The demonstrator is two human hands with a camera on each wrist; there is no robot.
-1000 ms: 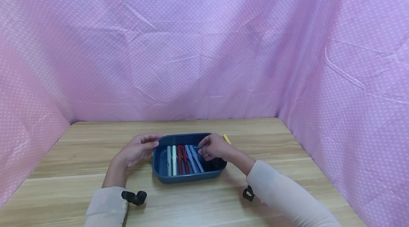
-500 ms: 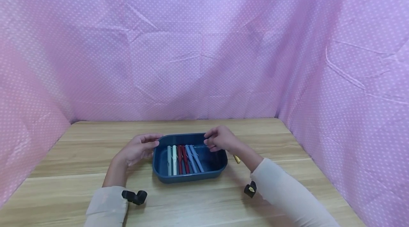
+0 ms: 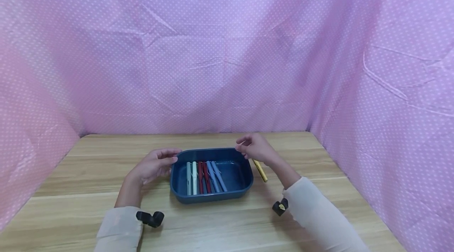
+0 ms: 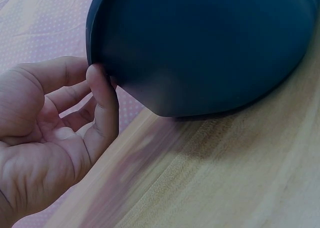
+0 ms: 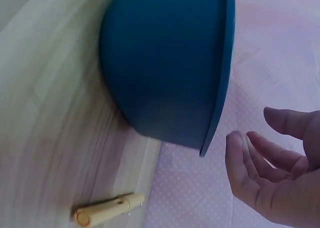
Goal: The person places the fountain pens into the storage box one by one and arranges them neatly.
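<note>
A dark blue rectangular tray [image 3: 213, 197] with rounded corners stands mid-table. Inside lie several capped pens in a row: a grey-green pen [image 3: 189, 178], a pale green pen [image 3: 194, 178], two dark red pens [image 3: 200, 178] and two blue pens [image 3: 219, 177], the last one slanted. My left hand [image 3: 150, 166] pinches the tray's left rim between thumb and fingers, seen closely in the left wrist view. Over the tray's far right corner hovers my right hand [image 3: 257, 149]; in the right wrist view its loosely bent fingers [image 5: 240, 173] hold nothing, apart from the rim.
A yellow pen [image 3: 261, 171] lies on the wooden table [image 3: 198, 228] just right of the tray. Pink dotted cloth [image 3: 220, 67] hangs along the back and both sides. A black wrist mount [image 3: 150, 219] sticks out from the left sleeve, another mount [image 3: 280, 207] from the right.
My right hand has lifted out from beside the blue pens and moved right and away, past the tray's far corner, uncovering the yellow pen. My left hand and the pens have stayed put.
</note>
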